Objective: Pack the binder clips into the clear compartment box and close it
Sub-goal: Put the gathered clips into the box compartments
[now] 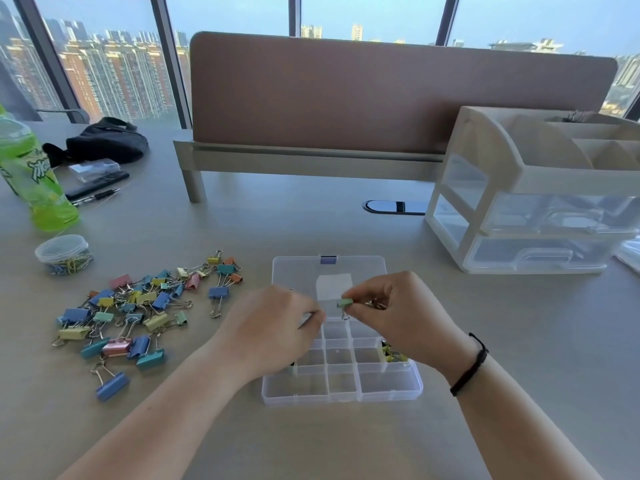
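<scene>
From the head view, the right hand pinched a small green clip over the clear box. The left hand curled beside it; I could not tell what it held. The clip pile lay left of both hands. Best to lower the clip straight into one empty square.

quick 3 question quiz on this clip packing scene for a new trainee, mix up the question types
1. True or false: the clear compartment box has its lid shut.
2. What does the right hand pinch? A) a green binder clip B) a pen C) a paper clip
3. Where does the pile of binder clips lie relative to the box?

Key:
1. False; the lid lies open behind it.
2. A, the green binder clip.
3. On the desk, to the box's left.
</scene>
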A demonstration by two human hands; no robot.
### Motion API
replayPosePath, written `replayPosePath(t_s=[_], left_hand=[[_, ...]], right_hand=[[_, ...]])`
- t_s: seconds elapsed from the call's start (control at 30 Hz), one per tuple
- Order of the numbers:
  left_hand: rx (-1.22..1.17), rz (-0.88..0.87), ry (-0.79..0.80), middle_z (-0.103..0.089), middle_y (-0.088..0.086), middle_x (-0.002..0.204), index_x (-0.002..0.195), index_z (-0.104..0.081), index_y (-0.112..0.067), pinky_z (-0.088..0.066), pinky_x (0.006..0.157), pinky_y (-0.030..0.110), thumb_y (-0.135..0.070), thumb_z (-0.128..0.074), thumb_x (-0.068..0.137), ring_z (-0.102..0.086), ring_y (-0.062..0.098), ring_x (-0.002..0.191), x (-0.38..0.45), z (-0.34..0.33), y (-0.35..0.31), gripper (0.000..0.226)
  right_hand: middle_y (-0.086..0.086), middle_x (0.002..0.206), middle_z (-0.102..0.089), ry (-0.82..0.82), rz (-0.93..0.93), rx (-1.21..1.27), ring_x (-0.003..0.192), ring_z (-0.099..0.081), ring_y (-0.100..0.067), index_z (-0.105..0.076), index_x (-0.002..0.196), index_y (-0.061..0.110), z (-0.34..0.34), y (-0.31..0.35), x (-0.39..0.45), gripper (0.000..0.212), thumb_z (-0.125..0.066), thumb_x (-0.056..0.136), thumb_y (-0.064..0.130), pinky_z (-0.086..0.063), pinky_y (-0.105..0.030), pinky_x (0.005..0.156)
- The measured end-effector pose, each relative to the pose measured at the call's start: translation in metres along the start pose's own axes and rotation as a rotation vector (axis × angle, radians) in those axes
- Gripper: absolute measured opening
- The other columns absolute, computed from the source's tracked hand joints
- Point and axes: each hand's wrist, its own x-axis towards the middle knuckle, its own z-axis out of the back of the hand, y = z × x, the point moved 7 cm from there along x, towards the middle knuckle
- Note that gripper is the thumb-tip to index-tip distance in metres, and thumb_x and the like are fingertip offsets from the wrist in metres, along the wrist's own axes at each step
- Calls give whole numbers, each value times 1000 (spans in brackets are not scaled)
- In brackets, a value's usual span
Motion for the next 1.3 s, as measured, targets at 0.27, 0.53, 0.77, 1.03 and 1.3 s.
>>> replayPosePath(t_s=[0.27, 0.53, 0.77, 1.03, 1.3], left_hand=[[-76, -7, -56, -66, -6, 75, 118, -69, -35, -35, 55, 23, -34, -51, 94, -50, 9, 61, -2, 0, 2, 29], [-76, -23, 26, -44, -15, 58, 112, -69, -38, -31, 52, 19, -37, -52, 91, -52, 10, 63, -1, -5, 3, 27], [-71, -23, 29, -45, -15, 57, 112, -69, -38, -28, 50, 18, -41, -51, 90, -50, 10, 60, -1, -6, 4, 28], [-91, 26, 15, -58, -6, 57, 111, -67, -39, -32, 48, 21, -63, -54, 87, -54, 4, 54, 1, -6, 5, 37], [-82, 188, 114, -55, -12, 65, 95, -66, -36, -37, 52, 23, -54, -63, 82, -53, 3, 62, 10, -10, 4, 22]], right_hand=[[11, 84, -71, 65, 125, -216, 73, -61, 4, -70, 94, 22, -16, 15, -5, 7, -69, 87, 20, -47, -8, 66], [9, 96, -69, 162, 214, -376, 65, -50, 6, -75, 105, 25, -30, 24, -4, 25, -59, 92, 12, -41, -5, 65], [7, 100, -69, 169, 180, -376, 73, -52, 0, -76, 106, 24, -36, 20, 0, 25, -58, 93, 12, -40, -5, 67], [17, 86, -64, 117, 133, -289, 65, -51, 17, -74, 103, 24, -27, 15, 0, 19, -68, 87, 17, -39, -3, 60], [8, 76, -72, -256, -16, -9, 62, -62, -4, -75, 84, 28, 44, -9, 5, 9, -72, 86, 19, -51, -19, 60]])
